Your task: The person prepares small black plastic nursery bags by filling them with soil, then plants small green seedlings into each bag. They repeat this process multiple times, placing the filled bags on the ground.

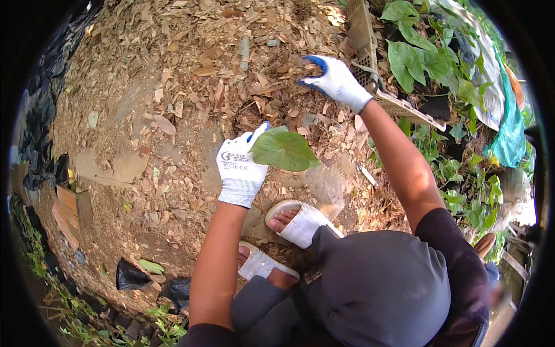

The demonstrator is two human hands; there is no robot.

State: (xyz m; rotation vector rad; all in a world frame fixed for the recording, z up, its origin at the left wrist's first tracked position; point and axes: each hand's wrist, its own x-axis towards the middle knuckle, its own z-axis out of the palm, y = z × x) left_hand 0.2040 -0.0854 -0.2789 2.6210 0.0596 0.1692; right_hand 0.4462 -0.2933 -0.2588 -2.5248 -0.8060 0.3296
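Both hands wear white knit gloves with blue-coated palms. My left hand (pixel 243 160) is low over the ground, with a broad green leaf (pixel 285 151) at its thumb side; whether the leaf or its stem is gripped cannot be told, as the palm is hidden. My right hand (pixel 333 80) is further forward, its fingers curled around a clump of brown wood chips (pixel 308 69) beside a beige plastic crate. Wood chips and dry leaves (pixel 208 86) cover the ground about both hands.
The beige crate (pixel 368 39) stands at the upper right, with leafy green plants (pixel 433 56) beyond it. Black plastic bags (pixel 130 275) lie at the lower left, near a small brown box (pixel 73 206). White slides (pixel 303 221) are on the feet. Another person is partly visible at the right edge.
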